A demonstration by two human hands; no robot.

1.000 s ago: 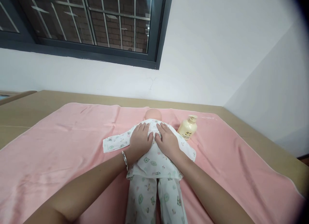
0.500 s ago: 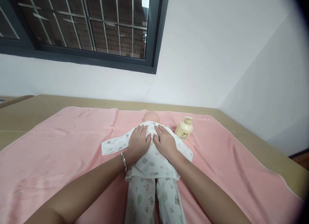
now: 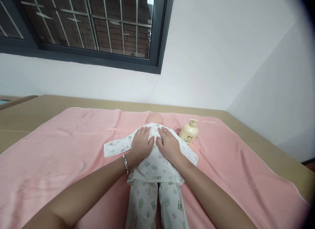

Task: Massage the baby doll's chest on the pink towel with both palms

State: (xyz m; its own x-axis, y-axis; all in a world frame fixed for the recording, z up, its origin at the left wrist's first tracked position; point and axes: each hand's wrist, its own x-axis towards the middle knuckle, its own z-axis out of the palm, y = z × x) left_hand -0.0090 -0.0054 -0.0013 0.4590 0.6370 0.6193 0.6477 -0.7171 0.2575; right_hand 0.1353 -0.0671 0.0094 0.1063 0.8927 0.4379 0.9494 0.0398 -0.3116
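Note:
A baby doll lies on a pink blanket [image 3: 81,140], dressed in a white patterned top [image 3: 154,165] and matching trousers [image 3: 144,202]. Only its round bare head [image 3: 155,118] shows beyond the collar. Flat on the left of the upper top rests my left hand [image 3: 141,143], fingers stretched toward the head; a silver bangle [image 3: 125,164] circles that wrist. My right hand [image 3: 169,145] lies the same way on the other side, the two thumbs near each other along the middle. Both hands are open and hold nothing.
A pale yellow pump bottle [image 3: 189,131] stands on the blanket to the right of the doll's shoulder. Under the blanket is a tan surface [image 3: 22,117] that meets a white wall [image 3: 197,58]. A dark-framed barred window [image 3: 98,28] is at the upper left.
Both hands stay on the doll's top with almost no visible movement. The view has shifted very slightly.

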